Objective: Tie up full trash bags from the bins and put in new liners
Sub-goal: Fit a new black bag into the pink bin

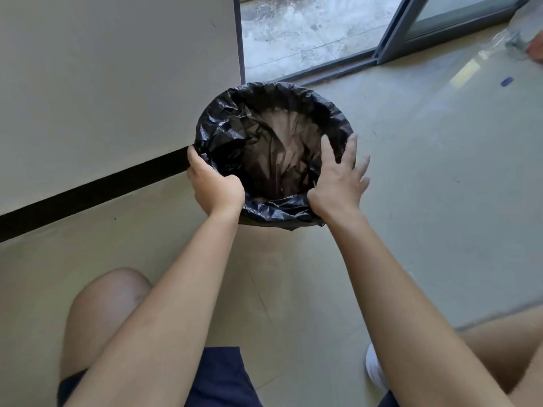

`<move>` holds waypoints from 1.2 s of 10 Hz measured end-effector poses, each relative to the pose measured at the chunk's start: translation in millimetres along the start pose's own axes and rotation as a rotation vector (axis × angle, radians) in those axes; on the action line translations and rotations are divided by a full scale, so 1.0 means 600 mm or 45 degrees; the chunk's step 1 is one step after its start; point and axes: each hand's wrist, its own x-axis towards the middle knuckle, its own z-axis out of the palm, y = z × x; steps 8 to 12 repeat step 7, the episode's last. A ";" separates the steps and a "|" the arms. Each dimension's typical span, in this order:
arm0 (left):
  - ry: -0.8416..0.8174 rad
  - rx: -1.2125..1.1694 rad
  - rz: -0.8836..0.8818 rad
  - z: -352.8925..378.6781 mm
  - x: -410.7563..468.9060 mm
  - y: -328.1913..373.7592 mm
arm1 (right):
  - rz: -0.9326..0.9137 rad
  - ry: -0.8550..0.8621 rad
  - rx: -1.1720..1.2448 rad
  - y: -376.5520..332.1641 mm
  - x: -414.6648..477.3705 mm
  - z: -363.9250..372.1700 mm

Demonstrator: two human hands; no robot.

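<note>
— Whereabouts of the bin (282, 89)?

— On the pale floor (426, 201), hard against the wall (102, 83) and its black skirting (102, 186), near the sliding door frame (393, 33). Dressed in a black liner (223, 124), folded out over the rim all round and hanging crumpled inside.

— And the left hand (216, 186)?

— Clamped on the near-left rim, curled over the liner's edge, gripping the plastic there.

— The right hand (338, 183)?

— Unclenched. Laid against the near-right rim with fingers (351, 148) straight and spread, touching the liner without pinching it.

— Anything else in shot?

— Lower down, a bare knee (111, 304), dark shorts (220, 377) and a white shoe (374, 368). At far right, beside the door, crumpled clear plastic (517, 39) and a small blue scrap (506, 81) on the floor, both well apart from the bin.
</note>
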 end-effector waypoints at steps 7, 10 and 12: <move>-0.173 0.585 0.698 -0.067 0.019 -0.008 | 0.187 -0.411 0.562 0.024 0.035 -0.062; -0.173 0.585 0.698 -0.067 0.019 -0.008 | 0.187 -0.411 0.562 0.024 0.035 -0.062; -0.173 0.585 0.698 -0.067 0.019 -0.008 | 0.187 -0.411 0.562 0.024 0.035 -0.062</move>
